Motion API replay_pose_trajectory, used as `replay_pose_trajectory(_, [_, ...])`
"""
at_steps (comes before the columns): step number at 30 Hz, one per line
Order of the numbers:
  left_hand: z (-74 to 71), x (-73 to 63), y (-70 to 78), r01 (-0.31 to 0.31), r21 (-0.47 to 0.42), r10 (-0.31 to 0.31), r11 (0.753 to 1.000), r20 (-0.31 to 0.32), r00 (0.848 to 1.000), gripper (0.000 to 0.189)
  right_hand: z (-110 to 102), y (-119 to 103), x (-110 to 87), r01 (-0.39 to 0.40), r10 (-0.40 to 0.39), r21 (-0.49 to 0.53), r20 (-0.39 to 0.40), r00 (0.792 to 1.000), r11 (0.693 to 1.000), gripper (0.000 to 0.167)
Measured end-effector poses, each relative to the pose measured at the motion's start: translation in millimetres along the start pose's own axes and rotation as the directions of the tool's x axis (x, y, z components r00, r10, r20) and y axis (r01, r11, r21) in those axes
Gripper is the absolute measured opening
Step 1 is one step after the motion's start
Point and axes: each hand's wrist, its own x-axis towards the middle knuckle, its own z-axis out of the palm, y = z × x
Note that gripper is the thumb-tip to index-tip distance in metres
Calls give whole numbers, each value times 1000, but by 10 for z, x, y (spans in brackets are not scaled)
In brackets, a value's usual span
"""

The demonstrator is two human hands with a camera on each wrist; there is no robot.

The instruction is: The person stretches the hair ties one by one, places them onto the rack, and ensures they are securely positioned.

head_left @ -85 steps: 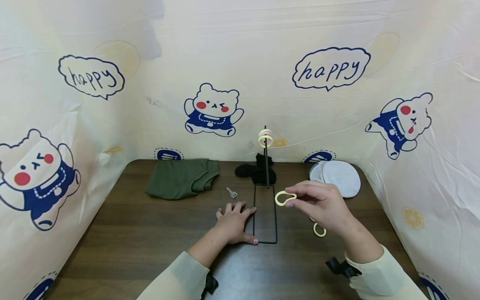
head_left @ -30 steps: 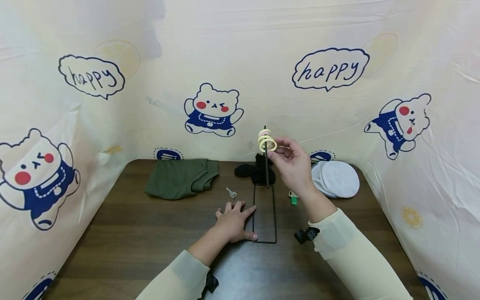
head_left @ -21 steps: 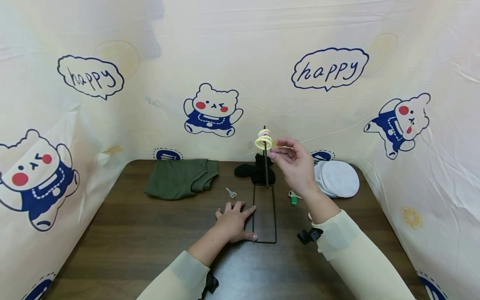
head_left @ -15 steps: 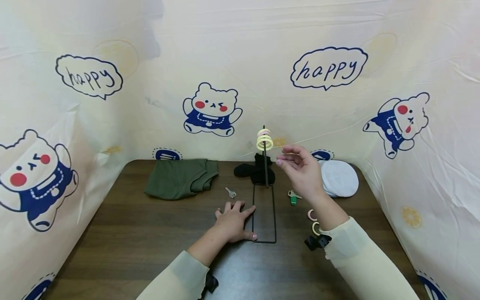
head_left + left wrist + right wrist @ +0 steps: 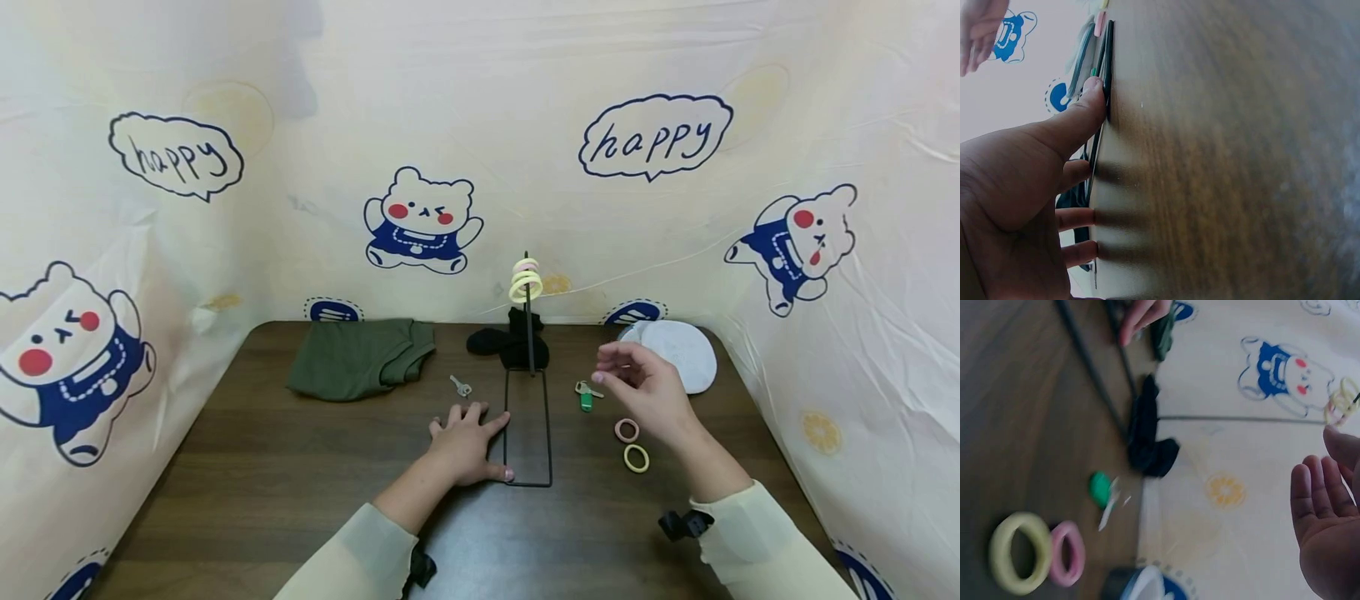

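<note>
A black wire stand (image 5: 550, 433) has its rectangular base on the table and an upright rod behind. Several yellow and pink rings (image 5: 526, 287) hang near the rod's top. My left hand (image 5: 463, 450) rests spread on the table, thumb and index fingertip at the base's left wire. Nothing is in my right hand (image 5: 648, 396), raised right of the stand with loosely bent fingers. Below it on the table lie a pink ring (image 5: 627, 430) and a yellow ring (image 5: 636, 458). Both loose rings also show in the right wrist view, the yellow ring (image 5: 999, 553) nearer.
Folded green cloth (image 5: 360, 358) lies at the back left, with a key (image 5: 461, 385) beside it. Black socks (image 5: 517, 342) lie behind the stand's base. A green-tagged key (image 5: 587, 400) lies right of the stand. White round pads (image 5: 686, 358) sit at the back right.
My right hand carried a yellow ring to the rod and let it go among the hanging rings. It has since drawn back right and toward me. The left hand stays put.
</note>
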Motion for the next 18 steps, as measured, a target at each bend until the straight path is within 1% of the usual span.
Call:
replay_pose_trajectory(5, [2, 0, -6, -2, -2, 2, 1000, -6, 1000, 100, -129, 240, -137, -43, 50, -100, 66, 997, 994, 31])
replay_pose_trajectory(9, [9, 2, -4, 2, 2, -2, 1000, -5, 1000, 100, -212, 439, -216, -73, 93, -152, 127, 988, 986, 30])
replay_pose_trajectory(15, [30, 5, -4, 4, 8, -4, 1000, -8, 1000, 100, -320, 676, -301, -108, 160, -227, 223, 962, 968, 31])
replay_pose_trajectory(18, [34, 4, -7, 6, 6, -6, 1000, -10, 1000, 100, -375, 770, -317, -105, 176, -258, 272, 946, 960, 32])
